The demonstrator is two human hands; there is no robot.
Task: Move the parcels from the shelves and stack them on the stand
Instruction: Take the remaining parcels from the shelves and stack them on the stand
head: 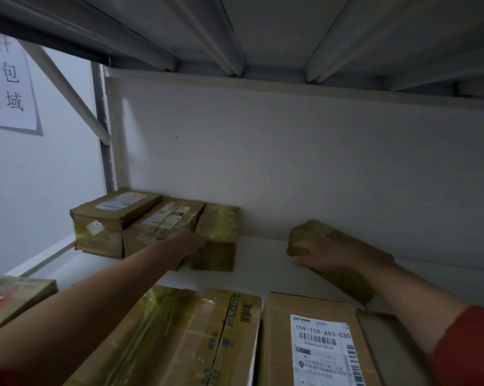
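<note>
A white paper sign (8, 79) hangs on the pale wall (40, 190) at the upper left, its left part cut off by the picture's edge. It bears large dark Chinese characters in columns (包, 区 and 域 can be read). Along its lower and right edges a grey shadow falls on the wall.

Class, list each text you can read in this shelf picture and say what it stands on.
"159-159-A03-030": white label on the front box.
"包", "区域": paper sign, top left; its other characters are cut off.
Labels on the rear parcels and the print on the taped carton: too blurred to read.
</note>
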